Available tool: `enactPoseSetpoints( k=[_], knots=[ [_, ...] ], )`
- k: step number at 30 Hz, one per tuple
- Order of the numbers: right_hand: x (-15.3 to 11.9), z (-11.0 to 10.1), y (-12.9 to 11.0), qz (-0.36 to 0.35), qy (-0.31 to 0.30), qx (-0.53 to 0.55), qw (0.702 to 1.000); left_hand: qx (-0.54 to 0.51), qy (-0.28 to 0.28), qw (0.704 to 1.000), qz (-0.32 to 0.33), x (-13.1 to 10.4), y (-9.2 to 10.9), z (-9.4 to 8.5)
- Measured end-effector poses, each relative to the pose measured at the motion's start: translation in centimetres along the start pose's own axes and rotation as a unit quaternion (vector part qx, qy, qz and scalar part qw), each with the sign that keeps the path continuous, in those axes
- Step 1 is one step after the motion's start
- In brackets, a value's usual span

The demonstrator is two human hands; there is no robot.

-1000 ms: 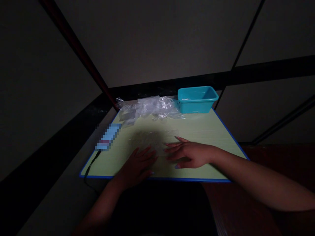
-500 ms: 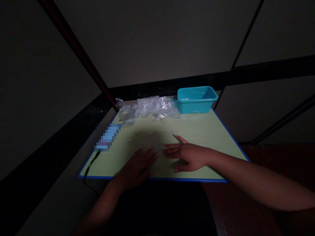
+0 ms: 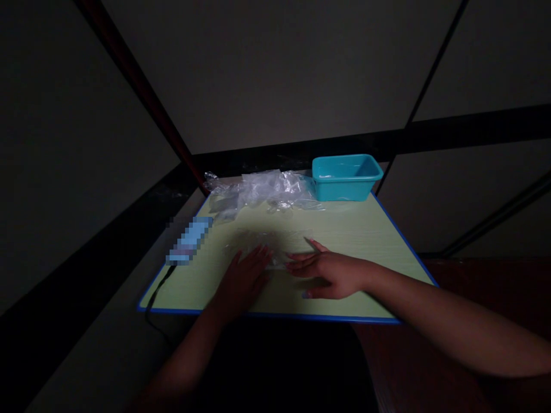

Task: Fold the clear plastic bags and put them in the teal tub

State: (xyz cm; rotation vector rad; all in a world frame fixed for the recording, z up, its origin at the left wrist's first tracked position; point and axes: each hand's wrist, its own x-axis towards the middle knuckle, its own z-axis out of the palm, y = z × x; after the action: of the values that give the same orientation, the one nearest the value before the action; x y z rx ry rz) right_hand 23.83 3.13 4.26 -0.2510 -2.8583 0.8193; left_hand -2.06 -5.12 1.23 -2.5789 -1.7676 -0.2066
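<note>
A clear plastic bag or sheet (image 3: 278, 261), hard to make out in the dim light, lies flat on the pale yellow tabletop (image 3: 357, 229). My left hand (image 3: 245, 278) rests on its left part, palm down with the fingers stretched forward. On the right side my right hand (image 3: 329, 272) lies with its fingers spread, the fingertips touching the plastic's right part. Neither hand grasps anything. A shadow covers much of the plastic and blurs its outline.
Crumpled clear plastic bags (image 3: 267, 192) are heaped along the table's back edge. A turquoise plastic bin (image 3: 344, 186) stands at the back right. At the left edge lies a pixelated device (image 3: 189, 241) with a dark cable (image 3: 157, 292). Walls close in behind and left.
My left hand has slid forward over the plastic, its fingers now farther from the front edge. My right hand has stayed almost in place. The view has shifted slightly.
</note>
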Motion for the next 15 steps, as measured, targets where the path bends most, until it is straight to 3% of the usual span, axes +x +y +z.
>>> enactPoseSetpoints(
  k=[7,15],
  knots=[
    [0.0,-0.3,0.1,0.004,-0.006,0.018,1.000,-0.020,-0.051,0.997,-0.047,1.0,-0.9,-0.3],
    [0.1,-0.5,1.6,0.016,-0.011,0.088,0.996,-0.125,-0.078,0.988,-0.046,0.3,-4.9,-1.2]
  ],
)
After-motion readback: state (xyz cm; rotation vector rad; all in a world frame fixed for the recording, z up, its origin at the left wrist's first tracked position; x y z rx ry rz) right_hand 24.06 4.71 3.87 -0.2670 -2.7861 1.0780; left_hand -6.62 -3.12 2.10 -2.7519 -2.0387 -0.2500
